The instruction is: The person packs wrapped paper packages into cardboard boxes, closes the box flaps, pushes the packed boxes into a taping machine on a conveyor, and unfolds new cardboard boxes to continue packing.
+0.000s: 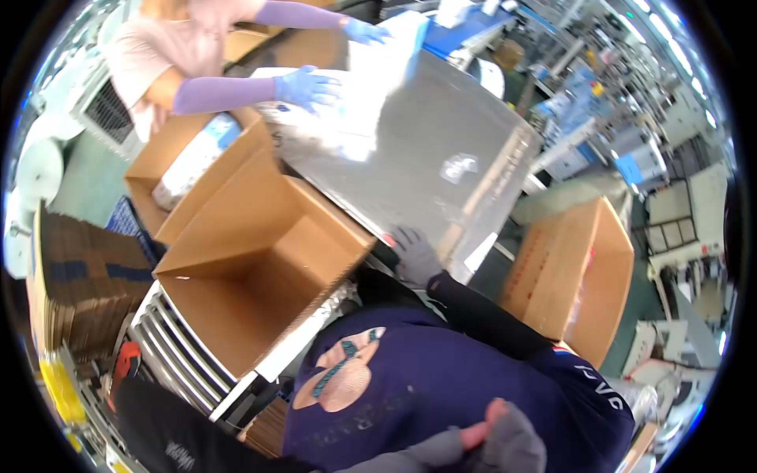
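Observation:
My right hand [415, 254], in a grey glove, lies with fingers stretched at the near edge of a shiny metal-topped table [441, 150]. My left hand [493, 441], also in a grey glove with bare fingertips, is low in front of my navy shirt [449, 374]. Its thumb and index finger come together; whether anything is between them I cannot make out. Left of my right hand, an open cardboard box [264, 276] rests tilted on a roller conveyor [169, 339], with its brown inside showing and nothing visible in it.
Across the table, a co-worker's blue-gloved hands [307, 88] are at bright white sheets [367, 102]. Another box [189, 169] holds a white-and-blue package. Flattened cardboard [95, 284] is stacked at left. An open carton [568, 276] stands at right. A clear plastic scrap [458, 167] lies on the table.

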Demonstrator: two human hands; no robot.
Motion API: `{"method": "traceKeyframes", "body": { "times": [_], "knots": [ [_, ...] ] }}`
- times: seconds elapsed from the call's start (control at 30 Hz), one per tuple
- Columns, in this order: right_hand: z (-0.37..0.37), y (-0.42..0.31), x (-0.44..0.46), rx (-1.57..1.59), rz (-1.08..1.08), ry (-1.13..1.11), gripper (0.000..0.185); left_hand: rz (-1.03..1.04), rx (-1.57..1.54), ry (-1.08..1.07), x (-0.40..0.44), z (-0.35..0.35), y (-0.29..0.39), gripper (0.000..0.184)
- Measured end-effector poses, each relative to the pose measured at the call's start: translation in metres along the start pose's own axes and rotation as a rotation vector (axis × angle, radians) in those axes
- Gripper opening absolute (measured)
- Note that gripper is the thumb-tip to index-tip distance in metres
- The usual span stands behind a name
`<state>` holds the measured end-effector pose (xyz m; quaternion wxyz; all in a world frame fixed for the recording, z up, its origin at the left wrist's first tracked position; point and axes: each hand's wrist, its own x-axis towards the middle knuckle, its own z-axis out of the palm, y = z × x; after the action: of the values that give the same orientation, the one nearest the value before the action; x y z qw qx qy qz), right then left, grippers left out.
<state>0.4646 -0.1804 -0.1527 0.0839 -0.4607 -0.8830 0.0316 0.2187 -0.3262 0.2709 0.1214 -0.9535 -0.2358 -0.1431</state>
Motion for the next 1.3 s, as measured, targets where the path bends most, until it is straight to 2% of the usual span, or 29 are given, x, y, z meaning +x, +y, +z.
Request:
{"method": "traceKeyframes", "body": {
  "times": [0.1,0.33,0.47,0.5,0.53,0.63,0.7,0.77,0.8,0.83,0.9,0.93,1.03,1.1,1.13,1.23,1.27,1.3],
  "knots": [
    [0.002,0.004,-0.001,-0.071,-0.015,-0.002,0.073,0.051,0.038,0.008,-0.004,0.008,-0.005,0.028],
    [-0.001,0.003,0.000,0.002,-0.006,0.083,0.064,0.234,0.188,0.056,-0.017,0.017,-0.031,0.027],
    [0.001,0.005,-0.001,0.026,0.015,0.090,0.065,0.424,0.422,0.155,-0.038,0.020,-0.045,0.027],
    [0.006,0.006,-0.001,0.050,0.010,0.097,0.065,0.409,0.501,0.181,-0.047,0.022,-0.052,0.026],
    [0.003,0.005,0.000,0.041,0.016,0.058,0.065,0.309,0.561,0.185,-0.059,0.023,-0.058,0.026],
    [0.005,0.005,0.009,0.049,0.007,0.033,0.069,-0.829,0.634,-0.068,-0.116,0.049,-0.076,0.055],
    [0.003,0.006,0.001,0.028,0.028,0.044,0.073,-1.341,0.632,0.009,-0.170,0.100,-0.090,0.059],
    [0.004,0.007,-0.001,0.031,0.034,0.058,0.079,-1.690,0.407,-0.206,-0.265,0.167,-0.073,0.065],
    [0.008,0.008,-0.002,0.026,0.040,0.073,0.080,-1.892,-0.281,0.234,-0.302,0.206,-0.058,0.063],
    [0.011,0.008,-0.004,0.020,0.038,0.087,0.081,-1.938,-1.023,0.660,-0.321,0.230,-0.052,0.061],
    [0.012,0.007,-0.006,0.021,0.062,0.072,0.080,-1.665,-1.575,0.641,-0.314,0.229,-0.048,0.046],
    [0.011,0.007,-0.005,0.023,0.054,0.065,0.080,-1.689,-1.308,0.410,-0.308,0.230,-0.049,0.038],
    [0.007,0.005,-0.004,-0.008,0.053,0.039,0.078,-1.832,-1.123,0.640,-0.255,0.249,-0.052,0.017],
    [0.002,0.003,-0.007,-0.030,0.057,0.038,0.078,-1.907,-1.170,0.734,-0.256,0.247,-0.055,0.019],
    [0.001,0.003,-0.007,-0.040,0.054,0.037,0.077,-1.835,-1.239,0.728,-0.271,0.248,-0.056,0.023],
    [0.008,0.005,-0.007,0.028,0.068,0.058,0.076,-1.975,-1.032,0.867,-0.272,0.249,-0.045,0.028],
    [0.011,0.006,-0.006,0.055,0.060,0.097,0.075,-1.930,-1.211,0.663,-0.291,0.247,-0.049,0.047],
    [0.014,0.008,-0.006,0.085,0.054,0.132,0.074,-1.931,-1.150,0.618,-0.287,0.243,-0.047,0.044]
  ]
}}
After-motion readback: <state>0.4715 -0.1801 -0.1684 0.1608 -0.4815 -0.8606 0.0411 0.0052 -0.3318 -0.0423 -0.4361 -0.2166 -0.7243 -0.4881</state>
